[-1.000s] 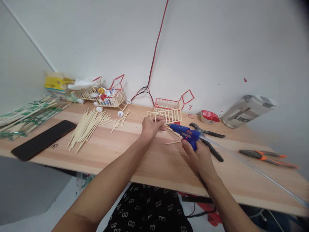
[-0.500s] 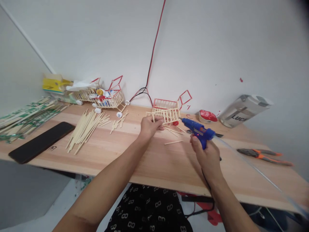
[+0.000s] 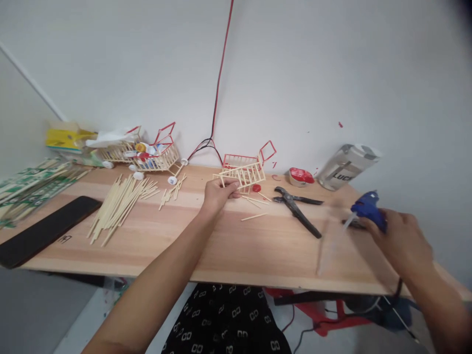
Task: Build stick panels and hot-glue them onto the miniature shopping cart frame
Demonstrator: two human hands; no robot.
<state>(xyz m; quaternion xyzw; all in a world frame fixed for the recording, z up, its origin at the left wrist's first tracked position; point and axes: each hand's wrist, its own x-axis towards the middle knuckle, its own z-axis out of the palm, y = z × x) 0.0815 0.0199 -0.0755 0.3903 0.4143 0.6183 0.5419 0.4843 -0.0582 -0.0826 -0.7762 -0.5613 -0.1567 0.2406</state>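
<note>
While a stick frame (image 3: 246,173) is being pinched far-centre by the left hand (image 3: 218,194), a glue gun (image 3: 368,208) is being clasped at right by curled fingers of the right hand (image 3: 405,242), glue-setting seemingly being awaited, steadiness required.

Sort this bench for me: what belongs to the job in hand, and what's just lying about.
Seem to belong:
- stick frame, in the left hand
- blue glue gun, in the right hand
- pile of loose sticks
- black hand tool, possibly

Apparently just lying about:
- black flat slab
- yellow box
- grey-and-white container
</note>
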